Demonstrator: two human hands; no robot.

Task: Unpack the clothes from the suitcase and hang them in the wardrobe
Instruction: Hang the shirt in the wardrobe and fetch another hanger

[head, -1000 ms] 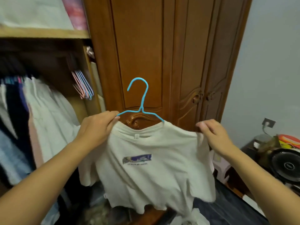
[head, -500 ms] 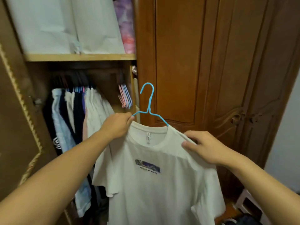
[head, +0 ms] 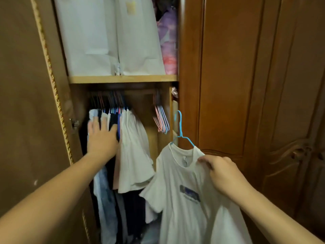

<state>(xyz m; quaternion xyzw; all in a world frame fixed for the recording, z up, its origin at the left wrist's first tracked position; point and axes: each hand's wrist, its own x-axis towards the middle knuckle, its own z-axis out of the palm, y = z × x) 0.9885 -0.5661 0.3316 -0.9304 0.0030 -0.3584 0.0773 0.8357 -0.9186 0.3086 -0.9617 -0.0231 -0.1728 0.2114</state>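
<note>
Left hand [head: 102,140] left T-shirt [head: 190,199], now pressing hung clothes [head: 133,152].

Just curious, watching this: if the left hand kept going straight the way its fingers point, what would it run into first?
Probably the hanging clothes. The left hand reaches with straight fingers into that bunch on the rail and already seems to touch it, though depth is hard to judge.

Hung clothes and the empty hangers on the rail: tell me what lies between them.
Head view: nothing hangs there. Between the hung clothes and the empty hangers the stretch is bare, showing only the wardrobe's back wall.
</note>
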